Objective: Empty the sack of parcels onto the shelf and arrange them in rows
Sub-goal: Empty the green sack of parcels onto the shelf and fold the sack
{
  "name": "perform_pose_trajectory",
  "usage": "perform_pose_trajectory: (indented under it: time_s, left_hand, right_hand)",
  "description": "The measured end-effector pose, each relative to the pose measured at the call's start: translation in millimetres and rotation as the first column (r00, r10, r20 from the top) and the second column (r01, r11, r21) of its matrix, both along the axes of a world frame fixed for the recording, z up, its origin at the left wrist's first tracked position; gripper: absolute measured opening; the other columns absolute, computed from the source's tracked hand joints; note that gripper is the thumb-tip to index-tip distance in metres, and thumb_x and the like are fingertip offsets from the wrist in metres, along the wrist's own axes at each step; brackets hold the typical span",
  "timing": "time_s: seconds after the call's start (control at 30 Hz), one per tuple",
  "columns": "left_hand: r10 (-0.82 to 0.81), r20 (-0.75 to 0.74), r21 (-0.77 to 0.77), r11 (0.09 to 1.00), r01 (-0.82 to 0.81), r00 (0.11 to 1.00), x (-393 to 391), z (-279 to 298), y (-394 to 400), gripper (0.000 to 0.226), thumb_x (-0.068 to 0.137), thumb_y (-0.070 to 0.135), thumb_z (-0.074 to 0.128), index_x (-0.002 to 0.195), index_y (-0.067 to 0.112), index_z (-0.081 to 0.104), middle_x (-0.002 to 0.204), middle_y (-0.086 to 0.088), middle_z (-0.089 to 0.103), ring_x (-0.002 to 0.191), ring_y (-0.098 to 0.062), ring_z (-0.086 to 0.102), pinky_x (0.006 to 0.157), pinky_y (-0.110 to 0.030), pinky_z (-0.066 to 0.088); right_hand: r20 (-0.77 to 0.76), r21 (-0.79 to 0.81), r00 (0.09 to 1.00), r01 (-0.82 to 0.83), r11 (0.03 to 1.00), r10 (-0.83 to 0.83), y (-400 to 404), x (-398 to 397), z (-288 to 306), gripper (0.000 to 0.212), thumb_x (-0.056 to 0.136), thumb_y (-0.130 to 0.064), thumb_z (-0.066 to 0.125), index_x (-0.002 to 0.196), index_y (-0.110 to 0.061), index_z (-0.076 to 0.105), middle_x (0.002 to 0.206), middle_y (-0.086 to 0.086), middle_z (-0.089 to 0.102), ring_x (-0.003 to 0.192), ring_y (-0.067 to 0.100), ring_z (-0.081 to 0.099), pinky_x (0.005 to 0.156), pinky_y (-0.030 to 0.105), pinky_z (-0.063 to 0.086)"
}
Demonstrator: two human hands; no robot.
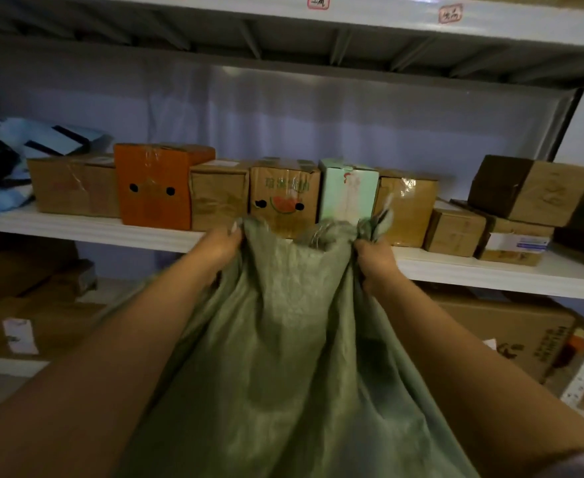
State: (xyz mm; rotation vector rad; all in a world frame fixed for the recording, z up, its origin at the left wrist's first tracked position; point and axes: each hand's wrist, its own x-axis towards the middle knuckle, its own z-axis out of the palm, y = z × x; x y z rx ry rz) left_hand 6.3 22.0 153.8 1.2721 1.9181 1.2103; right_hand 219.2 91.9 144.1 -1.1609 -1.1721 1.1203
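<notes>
Far to the left of the hands, at the end of the white metal shelf (87,229), lie soft blue and black plastic mailer bags (14,157), partly on top of a plain brown cardboard box (73,188). Touching that box on its right stands a taller orange cardboard box with two black holes (154,186), then a smaller brown cardboard box with a white label on top (219,194). The left hand (220,243) is clenched on the left edge of the mouth of a large green woven plastic sack (283,357), held up at the shelf's front edge; the sack hangs down between the two bare forearms towards the camera. Directly behind the sack's mouth, between the two hands, stands a brown cardboard box printed with a watermelon slice (283,196), and just beside it an upright pale mint-green carton (347,193). The right hand (375,258) grips the bunched right edge of the sack's mouth. Behind and just right of this hand sits a tape-wrapped brown cardboard box (408,208). Further right come a small brown cardboard cube (454,231), then a flat brown box with a white printed label (514,244), with a large tilted brown cardboard box (528,189) resting on top of it. Whether parcels are inside the sack cannot be seen.
</notes>
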Motion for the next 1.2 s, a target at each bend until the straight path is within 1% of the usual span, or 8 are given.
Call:
perform_pose_trajectory:
  time_s: [0.07,0.23,0.47,0.6,0.67,0.83,1.03,1.2]
  left_hand:
    - [0.012,0.018,-0.123,0.992,-0.010,1.000,8,-11,-10,0.045,0.100,0.038,0.037,0.122,0.003,0.056,0.112,-0.018,0.060,0.103,-0.033,0.057,0.094,-0.038,0.046]
    - [-0.016,0.523,0.362,0.910,-0.205,0.852,4,58,5,0.030,0.102,0.026,0.036,0.112,0.011,0.060,0.105,-0.012,0.064,0.088,-0.028,0.062,0.068,-0.031,0.051]
    - [-0.038,0.051,-0.144,0.989,0.045,0.998,7,-2,-3,0.043,0.099,0.042,0.038,0.107,0.006,0.059,0.101,-0.017,0.062,0.082,-0.031,0.059,0.070,-0.033,0.051]
    - [0.053,0.379,0.259,0.952,-0.161,0.924,-3,42,8,0.031,0.100,0.025,0.041,0.118,0.005,0.058,0.097,-0.013,0.064,0.076,-0.025,0.060,0.062,-0.027,0.051]
    - [-0.018,0.431,0.380,0.910,-0.163,0.902,-1,64,2,0.029,0.099,0.023,0.044,0.119,0.010,0.059,0.092,-0.007,0.063,0.070,-0.020,0.059,0.050,-0.019,0.048]
    - [-0.095,-0.117,-0.217,0.974,0.067,0.989,11,17,-8,0.037,0.101,0.034,0.035,0.090,0.005,0.056,0.067,-0.010,0.052,0.053,-0.021,0.048,0.047,-0.020,0.035]
    - [-0.193,0.104,-0.132,0.970,0.206,0.976,37,10,9,0.021,0.094,0.016,0.049,0.074,0.012,0.054,0.065,-0.005,0.054,0.053,-0.014,0.046,0.048,-0.021,0.037]
    - [-0.472,0.016,-0.254,0.851,0.460,0.882,26,25,-10,0.009,0.090,0.014,0.058,0.093,0.012,0.066,0.090,-0.002,0.065,0.082,-0.013,0.061,0.073,-0.027,0.049]
  right_hand:
    - [0.029,-0.155,0.999,-0.010,0.988,0.015,-3,3,-22,0.029,0.095,-0.003,0.042,0.119,0.000,0.056,0.119,0.025,0.061,0.102,0.033,0.059,0.095,0.047,0.049]
    - [-0.265,0.137,0.963,0.076,0.988,-0.037,13,7,45,0.023,0.095,0.000,0.041,0.109,-0.005,0.059,0.092,0.008,0.064,0.081,0.020,0.063,0.063,0.026,0.054]
    - [0.252,-0.200,0.967,0.016,0.980,0.036,33,6,-41,0.023,0.092,-0.008,0.043,0.108,-0.002,0.060,0.112,0.024,0.063,0.098,0.037,0.061,0.091,0.052,0.052]
    - [0.030,-0.073,0.996,0.083,0.994,-0.081,28,16,1,0.019,0.097,-0.008,0.040,0.102,-0.004,0.059,0.088,0.013,0.060,0.074,0.023,0.056,0.064,0.024,0.052]
    - [-0.058,0.091,0.993,0.110,0.990,-0.105,27,19,33,0.028,0.095,-0.003,0.038,0.116,-0.007,0.057,0.101,0.009,0.063,0.090,0.022,0.059,0.079,0.028,0.053]
    - [0.016,-0.104,0.994,0.109,0.989,-0.108,9,3,-1,0.032,0.091,-0.004,0.045,0.122,-0.004,0.054,0.110,0.015,0.062,0.098,0.030,0.059,0.090,0.045,0.052]
    - [-0.213,-0.131,0.815,-0.571,0.810,0.539,-27,-21,-5,0.054,0.080,-0.039,0.063,0.126,-0.013,0.056,0.106,0.012,0.067,0.097,0.025,0.063,0.086,0.037,0.050]
    - [0.185,-0.039,0.918,-0.351,0.936,0.352,-31,-44,-28,0.053,0.072,-0.001,0.078,0.122,-0.003,0.059,0.103,0.005,0.069,0.088,0.014,0.065,0.078,0.018,0.054]
